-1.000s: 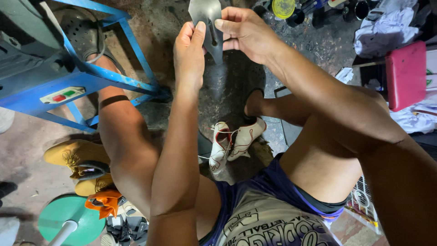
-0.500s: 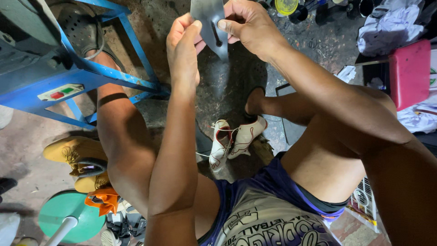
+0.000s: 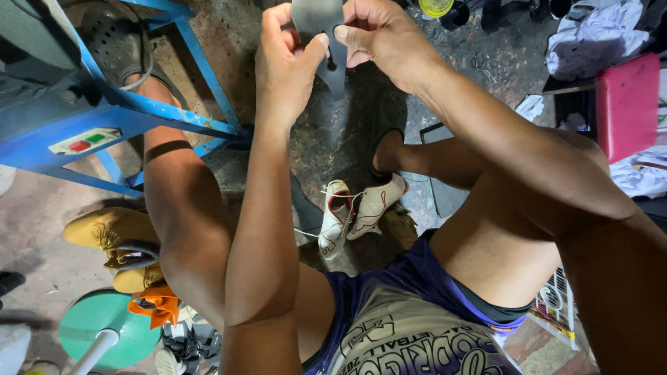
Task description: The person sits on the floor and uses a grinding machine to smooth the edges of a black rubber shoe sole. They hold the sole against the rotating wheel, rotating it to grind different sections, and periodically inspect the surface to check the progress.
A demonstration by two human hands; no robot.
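At the top middle of the head view, both hands hold one grey flat piece of material (image 3: 321, 28) with a pointed lower end. My left hand (image 3: 285, 69) pinches its left edge between thumb and fingers. My right hand (image 3: 379, 31) grips its right side, with the thumb pressed on the front face. The piece is raised above my knees, and its upper part runs out of the frame.
A blue metal machine frame (image 3: 125, 118) with a red and green switch stands at left. White sneakers (image 3: 354, 212) lie on the floor between my legs. Tan boots (image 3: 111, 239), a green round stool (image 3: 104, 330) and a pink box (image 3: 629, 104) are around me.
Both hands have drawn closer together on the grey piece. My left hand went from open fingers beside it to pinching its edge.
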